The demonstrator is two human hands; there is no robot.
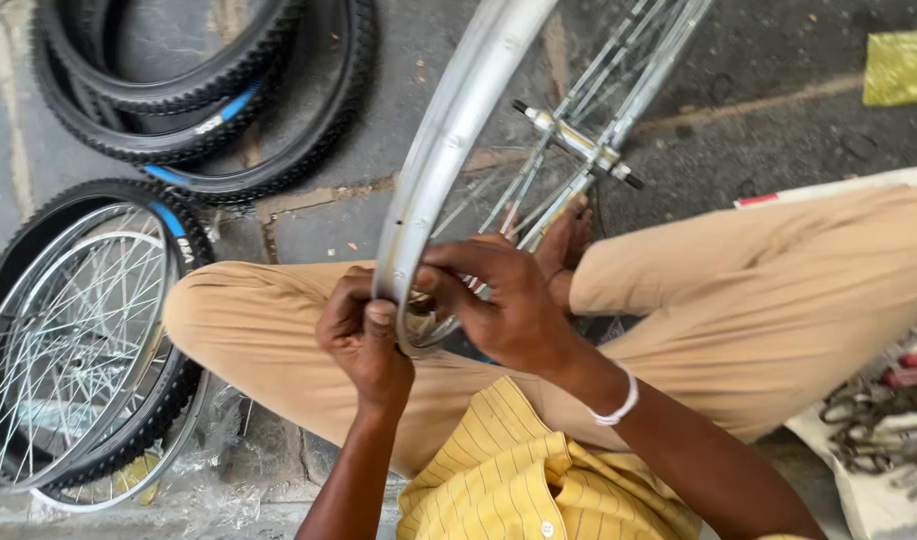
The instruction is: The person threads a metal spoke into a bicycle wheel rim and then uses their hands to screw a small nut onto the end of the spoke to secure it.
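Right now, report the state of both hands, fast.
Left hand: closed, gripping the rim of the bare wheel, thumb pressed on it.
Right hand: closed around the same rim, fingers reaching in among the spokes.

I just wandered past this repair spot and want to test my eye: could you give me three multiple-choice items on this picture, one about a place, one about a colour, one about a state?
1. Where do the loose tyres lie?
A. On the ground at the upper left
B. On the person's lap
C. Hung on a wall

2. What colour is the shirt?
A. Red
B. Yellow with thin stripes
C. Plain white

3. How is the bare wheel rim held?
A. Lying flat, untouched
B. Left hand only
C. Both hands, left and right hand, closed on its lower edge

Answers:
1 A, the black tyres are piled on the paving at the upper left.
2 B, the fabric is yellow with fine lines.
3 C, both hands have a grip on the rim, which stands upright above the lap.
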